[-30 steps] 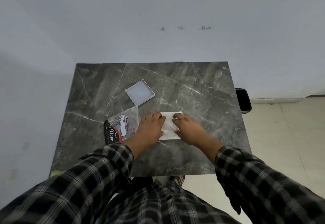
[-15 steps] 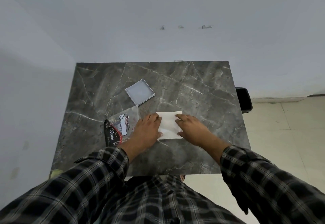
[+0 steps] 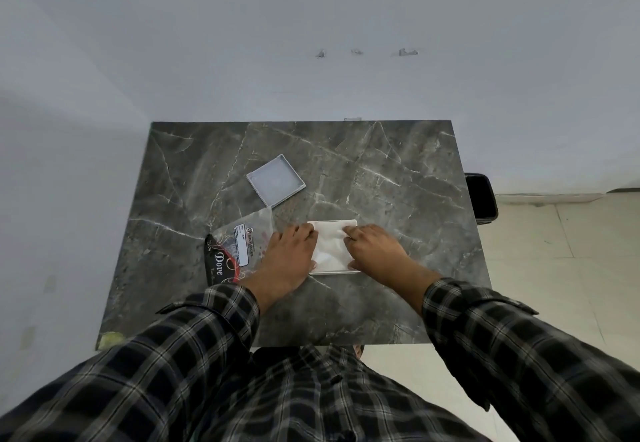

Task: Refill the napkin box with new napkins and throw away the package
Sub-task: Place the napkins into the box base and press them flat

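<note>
A white stack of napkins [image 3: 330,245] lies in a shallow square napkin box, whose thin rim [image 3: 334,272] shows along the near edge, at the middle of the marble table [image 3: 398,171]. My left hand [image 3: 289,258] rests on the stack's left side and my right hand [image 3: 375,249] on its right side. On both hands the fingers lie on top and the thumbs sit at the near edge. The box's pale square lid [image 3: 276,180] lies upturned farther back. The clear and black napkin package [image 3: 235,251] lies flat, partly under my left wrist.
A black bin [image 3: 481,199] stands on the floor just past the table's right edge. White walls close the far and left sides. Tiled floor lies to the right. A yellowish patch [image 3: 110,339] marks the table's near left corner.
My hands have drawn slightly apart on the stack, so more of the white napkins shows between them. The lid and the package have not moved.
</note>
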